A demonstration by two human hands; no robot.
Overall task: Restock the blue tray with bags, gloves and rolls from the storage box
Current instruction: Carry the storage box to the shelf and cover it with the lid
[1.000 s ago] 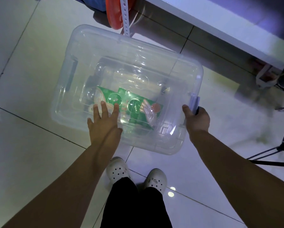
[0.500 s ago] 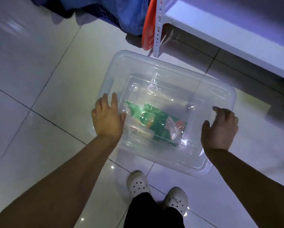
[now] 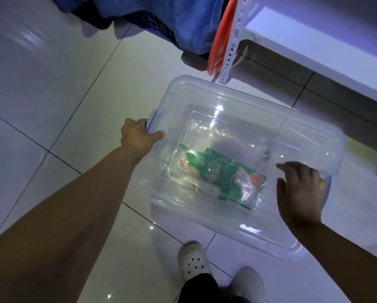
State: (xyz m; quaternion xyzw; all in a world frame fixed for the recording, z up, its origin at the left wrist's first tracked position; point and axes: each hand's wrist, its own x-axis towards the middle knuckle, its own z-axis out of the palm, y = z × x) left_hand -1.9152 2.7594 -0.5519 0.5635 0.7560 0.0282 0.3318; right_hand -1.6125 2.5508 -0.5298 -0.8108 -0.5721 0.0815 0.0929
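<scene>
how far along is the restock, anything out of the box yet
Done: nothing shows as taken out; the storage box sits on the floor with its lid on, green packets inside. In hand: the left hand grips the end clip, the right hand rests on the lid. Left: open it and move bags, gloves and rolls to the blue tray.
</scene>
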